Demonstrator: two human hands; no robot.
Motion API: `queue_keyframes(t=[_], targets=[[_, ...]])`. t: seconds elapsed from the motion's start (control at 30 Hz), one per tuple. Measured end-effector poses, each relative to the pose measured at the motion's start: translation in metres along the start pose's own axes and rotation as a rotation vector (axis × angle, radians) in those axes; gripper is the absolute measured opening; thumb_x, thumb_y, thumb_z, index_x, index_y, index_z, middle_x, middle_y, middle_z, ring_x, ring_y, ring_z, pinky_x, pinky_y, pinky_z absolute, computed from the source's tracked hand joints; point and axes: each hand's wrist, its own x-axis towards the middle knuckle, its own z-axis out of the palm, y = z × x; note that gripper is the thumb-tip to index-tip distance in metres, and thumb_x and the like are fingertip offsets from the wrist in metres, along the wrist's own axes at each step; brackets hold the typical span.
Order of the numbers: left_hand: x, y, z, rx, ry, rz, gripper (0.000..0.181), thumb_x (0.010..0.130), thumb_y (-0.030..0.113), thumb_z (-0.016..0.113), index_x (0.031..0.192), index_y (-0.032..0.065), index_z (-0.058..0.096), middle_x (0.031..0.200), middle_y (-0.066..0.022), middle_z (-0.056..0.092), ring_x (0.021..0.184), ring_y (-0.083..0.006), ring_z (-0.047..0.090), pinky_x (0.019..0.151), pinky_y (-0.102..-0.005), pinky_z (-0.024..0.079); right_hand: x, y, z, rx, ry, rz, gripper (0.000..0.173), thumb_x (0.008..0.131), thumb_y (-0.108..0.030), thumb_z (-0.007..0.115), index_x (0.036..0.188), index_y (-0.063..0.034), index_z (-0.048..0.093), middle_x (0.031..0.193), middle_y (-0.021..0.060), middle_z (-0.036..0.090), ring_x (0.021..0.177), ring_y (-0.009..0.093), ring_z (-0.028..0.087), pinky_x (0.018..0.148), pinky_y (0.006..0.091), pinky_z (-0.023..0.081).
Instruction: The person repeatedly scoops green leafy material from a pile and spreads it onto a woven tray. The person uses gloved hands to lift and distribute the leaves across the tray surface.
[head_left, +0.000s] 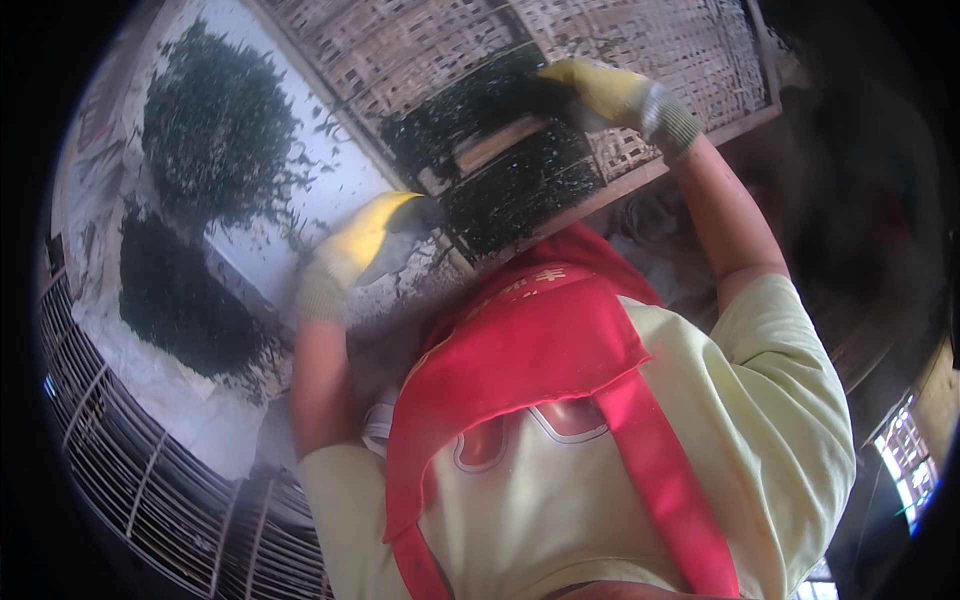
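Note:
My left hand (367, 236), in a yellow-coated knit glove, is blurred over the near left corner of a framed woven bamboo tray (442, 52). Its dark fingertips are near the tray's edge. My right hand (611, 94), gloved alike, reaches over the woven surface, its fingers against a dark green heap of leaves (480, 97). More dark leaves (525, 184) lie in the tray's near section. Between these two patches runs a short wooden bar (499, 142). Blur and shadow hide whether either hand grips anything.
Left of the tray, a big pile of green leaves (217, 124) lies on a white surface (345, 169), with stray leaves around it. A darker leaf mass (180, 292) sits below, by pale sheeting (195, 420). Slatted racks (142, 487) stand at lower left. I wear a red apron (525, 345).

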Motion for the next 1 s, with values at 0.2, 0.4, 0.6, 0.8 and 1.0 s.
queue_keyframes(t=[0.2, 0.4, 0.6, 0.8, 1.0], targets=[[0.037, 0.021, 0.013, 0.855, 0.35, 0.103, 0.045, 0.083, 0.01, 0.051, 0.126, 0.001, 0.05, 0.124, -0.0241, 0.053, 0.117, -0.0344, 0.051, 0.102, -0.0384, 0.041, 0.04, -0.057, -0.013, 0.221, -0.198, 0.098, 0.045, 0.082, -0.005, 0.056, 0.126, 0.0012, 0.051, 0.116, 0.0129, 0.063, 0.105, 0.017, 0.058, 0.093, 0.0296, 0.045], [0.037, 0.028, 0.028, 0.851, 0.533, 0.153, 0.05, 0.078, 0.006, 0.055, 0.128, 0.0028, 0.048, 0.123, -0.0206, 0.054, 0.117, -0.0331, 0.051, 0.103, -0.0386, 0.04, 0.046, -0.047, 0.004, -0.281, -0.024, 0.02, 0.044, 0.08, -0.009, 0.056, 0.124, -0.0069, 0.056, 0.115, 0.0162, 0.062, 0.11, 0.03, 0.058, 0.096, 0.0361, 0.044], [0.018, 0.021, 0.01, 0.804, 1.182, 0.276, 0.045, 0.078, 0.001, 0.05, 0.123, 0.0015, 0.051, 0.123, -0.0184, 0.054, 0.116, -0.0324, 0.052, 0.099, -0.0386, 0.043, 0.091, -0.084, 0.05, -0.379, 0.23, -0.297, 0.056, 0.066, -0.003, 0.063, 0.122, -0.002, 0.054, 0.112, 0.0193, 0.061, 0.106, 0.032, 0.059, 0.094, 0.039, 0.045], [-0.008, -0.015, 0.011, 0.717, 1.206, 0.06, 0.042, 0.085, 0.0, 0.043, 0.127, 0.0003, 0.049, 0.127, -0.0206, 0.053, 0.12, -0.0338, 0.049, 0.102, -0.0373, 0.039, 0.063, -0.129, 0.04, -0.266, -0.031, -0.461, 0.042, 0.08, -0.017, 0.063, 0.121, -0.0098, 0.058, 0.134, 0.0162, 0.048, 0.123, 0.034, 0.047, 0.101, 0.0398, 0.04], [0.005, -0.008, 0.012, 0.781, 1.055, 0.154, 0.048, 0.083, -0.001, 0.048, 0.131, 0.0028, 0.047, 0.128, -0.0204, 0.051, 0.12, -0.0346, 0.047, 0.105, -0.0369, 0.038, 0.054, -0.099, 0.088, -0.707, -0.068, -0.36, 0.032, 0.091, -0.032, 0.052, 0.111, -0.0084, 0.063, 0.136, 0.0144, 0.046, 0.122, 0.033, 0.043, 0.102, 0.0396, 0.038]])
